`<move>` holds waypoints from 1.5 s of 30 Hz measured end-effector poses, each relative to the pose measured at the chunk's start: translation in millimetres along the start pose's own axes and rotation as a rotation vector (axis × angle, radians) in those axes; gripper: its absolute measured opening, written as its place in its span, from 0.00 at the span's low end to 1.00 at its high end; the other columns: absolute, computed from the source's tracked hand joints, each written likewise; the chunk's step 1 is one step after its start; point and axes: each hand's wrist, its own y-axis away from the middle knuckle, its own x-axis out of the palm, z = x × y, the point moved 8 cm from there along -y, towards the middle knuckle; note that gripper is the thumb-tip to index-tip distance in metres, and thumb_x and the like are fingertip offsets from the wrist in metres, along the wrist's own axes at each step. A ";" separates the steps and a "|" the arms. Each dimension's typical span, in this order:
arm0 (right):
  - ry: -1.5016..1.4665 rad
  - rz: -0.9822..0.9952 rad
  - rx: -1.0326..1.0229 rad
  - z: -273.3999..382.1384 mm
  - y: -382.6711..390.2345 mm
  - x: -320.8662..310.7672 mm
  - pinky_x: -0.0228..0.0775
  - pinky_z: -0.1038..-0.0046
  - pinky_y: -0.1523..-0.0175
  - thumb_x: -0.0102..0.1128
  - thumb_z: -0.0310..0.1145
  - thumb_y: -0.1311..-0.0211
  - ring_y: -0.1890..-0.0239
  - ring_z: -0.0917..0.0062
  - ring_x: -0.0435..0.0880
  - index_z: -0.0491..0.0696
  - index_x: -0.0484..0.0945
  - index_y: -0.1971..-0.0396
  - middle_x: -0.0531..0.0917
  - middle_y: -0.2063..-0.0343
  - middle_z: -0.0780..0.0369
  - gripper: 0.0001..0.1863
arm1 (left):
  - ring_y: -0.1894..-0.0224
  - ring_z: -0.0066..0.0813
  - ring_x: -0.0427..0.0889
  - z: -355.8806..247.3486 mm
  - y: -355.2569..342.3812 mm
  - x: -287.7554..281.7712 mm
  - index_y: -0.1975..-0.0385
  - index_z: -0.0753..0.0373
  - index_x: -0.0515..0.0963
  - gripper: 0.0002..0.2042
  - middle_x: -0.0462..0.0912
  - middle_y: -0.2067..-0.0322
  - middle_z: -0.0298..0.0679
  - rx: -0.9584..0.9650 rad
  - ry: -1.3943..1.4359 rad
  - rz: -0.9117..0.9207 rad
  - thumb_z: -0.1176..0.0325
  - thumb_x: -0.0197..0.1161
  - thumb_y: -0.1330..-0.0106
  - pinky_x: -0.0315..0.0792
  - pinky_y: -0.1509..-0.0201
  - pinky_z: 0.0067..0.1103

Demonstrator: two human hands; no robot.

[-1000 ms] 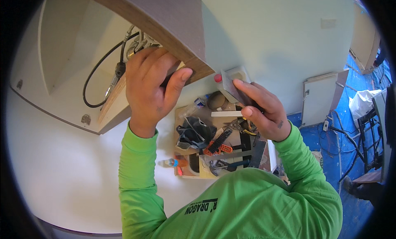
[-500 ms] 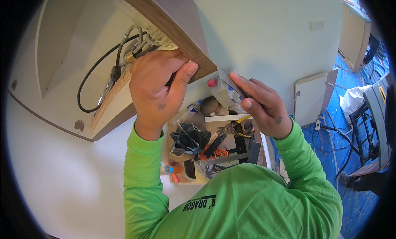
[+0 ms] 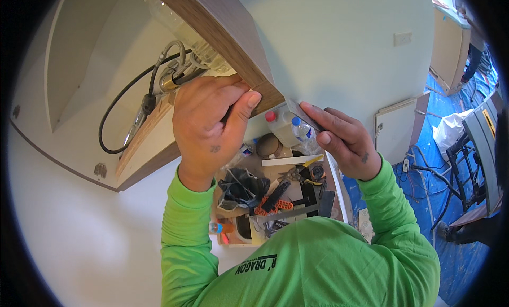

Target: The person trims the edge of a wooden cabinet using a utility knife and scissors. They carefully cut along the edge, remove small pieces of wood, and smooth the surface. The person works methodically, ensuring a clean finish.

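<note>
My left hand point(image 3: 209, 126) has its fingers wrapped on the lower edge of a wood-grain board point(image 3: 222, 39) at the front of an open cabinet point(image 3: 79, 84). Just beyond its knuckles lie steel fittings point(image 3: 168, 83) and a black hose point(image 3: 122, 95). My right hand point(image 3: 347, 140) grips a thin, flat grey piece point(image 3: 300, 113) between thumb and fingers, its far end at the corner of that board; whether they touch I cannot tell. Below it stand a red-capped jug point(image 3: 278, 128) and a blue-capped bottle point(image 3: 302, 132).
Below my hands, pliers point(image 3: 297, 174), a dark bag point(image 3: 241, 190) and an orange tool point(image 3: 270, 206) lie on a board point(image 3: 334, 195). At right are leaning panels point(image 3: 395, 126), blue floor sheeting point(image 3: 413, 201), cords, a black folding frame point(image 3: 466, 174) and another person's leg point(image 3: 471, 63).
My right hand has brought the grey piece up against or beside the board's corner, tilting it more upright. My left hand and the cabinet edge sit slightly lower and further right in view.
</note>
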 end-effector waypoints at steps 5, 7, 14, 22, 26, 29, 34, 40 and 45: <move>0.001 -0.007 0.007 -3.0 0.8 1.2 0.71 0.73 0.59 0.58 0.32 0.24 0.67 0.75 0.76 0.47 0.72 0.30 0.78 0.66 0.59 0.25 | 0.65 0.36 0.81 0.2 0.7 -0.2 0.70 0.66 0.82 0.07 0.86 0.69 0.40 -0.002 -0.009 0.000 0.71 0.74 0.38 0.73 0.58 0.26; 0.005 -0.008 0.008 -2.9 0.7 1.2 0.70 0.73 0.59 0.58 0.32 0.24 0.67 0.75 0.76 0.47 0.72 0.30 0.78 0.66 0.59 0.25 | 0.65 0.36 0.81 0.6 1.2 -0.1 0.70 0.66 0.82 0.07 0.86 0.69 0.40 0.002 -0.014 -0.006 0.71 0.74 0.38 0.73 0.59 0.26; -0.001 -0.014 -0.012 -5.9 0.5 1.5 0.71 0.73 0.59 0.58 0.31 0.25 0.67 0.75 0.76 0.47 0.72 0.30 0.78 0.65 0.59 0.25 | 0.66 0.36 0.80 -0.8 -0.6 0.4 0.70 0.66 0.82 0.07 0.85 0.70 0.40 0.021 -0.012 -0.012 0.71 0.74 0.37 0.73 0.59 0.26; 0.022 0.014 -0.014 1.4 -0.7 -0.8 0.71 0.73 0.59 0.59 0.29 0.26 0.68 0.75 0.76 0.48 0.72 0.30 0.78 0.66 0.59 0.26 | 0.66 0.36 0.81 -0.9 1.3 -0.4 0.69 0.66 0.82 0.07 0.86 0.69 0.40 0.002 -0.011 -0.005 0.71 0.74 0.37 0.73 0.58 0.27; 0.021 0.010 -0.018 2.2 -1.9 -1.4 0.71 0.73 0.60 0.59 0.29 0.26 0.68 0.75 0.76 0.49 0.72 0.30 0.78 0.66 0.59 0.26 | 0.65 0.36 0.81 -1.3 0.5 0.3 0.69 0.65 0.82 0.07 0.86 0.69 0.40 0.030 -0.029 -0.011 0.71 0.73 0.37 0.73 0.58 0.27; -0.004 0.006 -0.025 1.0 -1.8 -1.2 0.71 0.73 0.60 0.59 0.29 0.26 0.68 0.75 0.76 0.49 0.72 0.30 0.78 0.66 0.59 0.26 | 0.65 0.36 0.81 -1.4 0.7 0.5 0.69 0.66 0.82 0.07 0.86 0.69 0.40 0.049 -0.032 -0.023 0.71 0.73 0.37 0.73 0.58 0.27; 0.008 0.003 -0.023 -0.4 -0.9 -1.1 0.71 0.73 0.60 0.59 0.30 0.26 0.69 0.75 0.76 0.49 0.72 0.30 0.78 0.66 0.59 0.26 | 0.66 0.35 0.80 1.3 0.0 1.6 0.70 0.66 0.81 0.07 0.86 0.69 0.40 -0.008 0.026 -0.005 0.71 0.73 0.37 0.73 0.59 0.27; 0.001 -0.006 -0.032 -0.1 -1.4 0.4 0.71 0.73 0.60 0.59 0.29 0.26 0.69 0.74 0.75 0.50 0.72 0.30 0.78 0.67 0.59 0.26 | 0.66 0.35 0.80 -0.8 -0.9 1.3 0.70 0.67 0.81 0.07 0.86 0.69 0.40 -0.006 0.010 -0.003 0.72 0.72 0.36 0.72 0.59 0.26; -0.008 -0.008 -0.029 -1.5 -1.6 1.6 0.71 0.72 0.61 0.59 0.29 0.26 0.69 0.74 0.75 0.50 0.72 0.30 0.77 0.68 0.59 0.26 | 0.66 0.35 0.79 -0.5 -0.4 2.9 0.70 0.67 0.81 0.07 0.86 0.69 0.40 0.006 -0.001 -0.015 0.72 0.72 0.35 0.72 0.59 0.26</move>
